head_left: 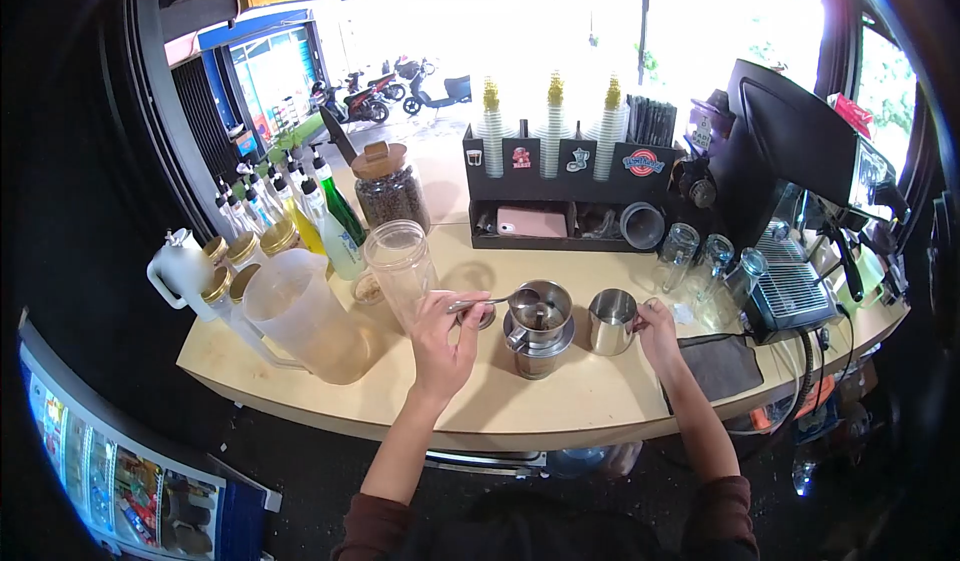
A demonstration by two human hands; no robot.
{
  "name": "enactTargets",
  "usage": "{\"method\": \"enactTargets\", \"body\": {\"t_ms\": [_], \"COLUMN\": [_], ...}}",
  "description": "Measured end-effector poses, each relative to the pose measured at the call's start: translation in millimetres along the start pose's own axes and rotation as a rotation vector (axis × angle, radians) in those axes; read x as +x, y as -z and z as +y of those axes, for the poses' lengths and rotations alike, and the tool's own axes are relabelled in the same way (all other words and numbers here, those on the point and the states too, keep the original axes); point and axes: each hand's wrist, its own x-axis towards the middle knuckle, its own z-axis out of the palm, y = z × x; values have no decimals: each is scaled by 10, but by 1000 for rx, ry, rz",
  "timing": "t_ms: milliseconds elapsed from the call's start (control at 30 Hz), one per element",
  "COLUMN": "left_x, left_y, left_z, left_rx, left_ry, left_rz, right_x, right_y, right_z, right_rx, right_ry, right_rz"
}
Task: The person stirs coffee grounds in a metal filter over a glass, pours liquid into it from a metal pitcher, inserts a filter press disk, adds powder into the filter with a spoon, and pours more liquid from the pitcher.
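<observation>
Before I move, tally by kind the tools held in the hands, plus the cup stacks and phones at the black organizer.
Spoon in left hand: 1
Metal pitcher in right hand: 1
Cup stacks: 3
Phone: 1
Total: 6

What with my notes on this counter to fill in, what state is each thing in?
Spoon: in the left hand, tip over the metal filter
Metal filter: uncovered, upright
Small steel pitcher: open, upright, handle in the right hand
Frosted pitcher: open, upright
Wood-topped jar: closed, holding dark beans
Plastic cups: nested in stacks
Dark cloth: spread out
</observation>
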Motion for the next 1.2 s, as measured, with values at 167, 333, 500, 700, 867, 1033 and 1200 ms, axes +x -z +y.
{"method": "enactTargets", "body": {"t_ms": [167,333,500,700,867,1033,1200], "left_x": [27,69,-13,-140,-253,-266,-280], "left_y": [-59,-276,-479,-321,-355,-360,-323], "left_z": [28,113,217,59,-153,-183,-136], "left_rx": [137,214,231,36,-249,-532,-595], "left_ry": [-170,-338,-443,95,399,534,517], "left_rz": [-16,-63,-170,-130,-338,-377,-359], "right_x": [5,-374,-536,-488,-495,-470,-535], "right_y": [103,-931,-1561,-1561,-1563,-1556,-1571], "right_z": [92,-723,-874,-789,-771,-804,-946], "right_rx": [-554,-742,-1073,-1106,-1024,-1087,-1012], "right_ry": [249,442,931,1063,967,883,720], "right_rz": [205,-208,-487,-404,-522,-428,-497]}}
